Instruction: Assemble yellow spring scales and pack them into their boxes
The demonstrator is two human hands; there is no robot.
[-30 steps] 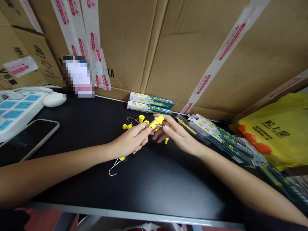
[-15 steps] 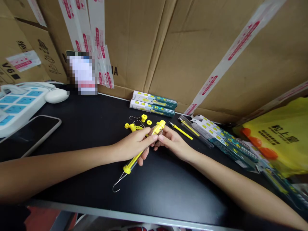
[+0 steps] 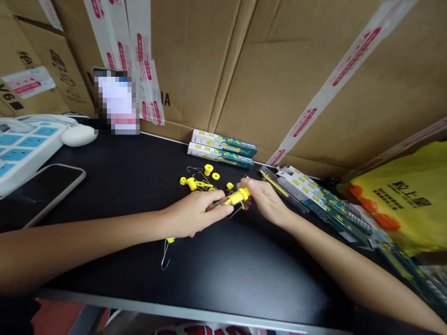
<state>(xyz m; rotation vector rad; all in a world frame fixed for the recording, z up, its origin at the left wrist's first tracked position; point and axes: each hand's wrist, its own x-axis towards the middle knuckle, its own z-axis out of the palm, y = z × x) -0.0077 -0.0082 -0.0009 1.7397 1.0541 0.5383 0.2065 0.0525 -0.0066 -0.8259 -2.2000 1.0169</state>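
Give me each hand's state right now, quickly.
Left hand: closed, holding the clear tube.
Right hand: closed, fingertips pinching the yellow cap at the tube's end.

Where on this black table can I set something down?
In front of your left hand and right hand, bare tabletop runs to the silver front edge, right of the metal hook. Another patch lies between the flat phone and yellow parts. It's crowded beyond your hands, with those parts, and at right, with printed boxes.
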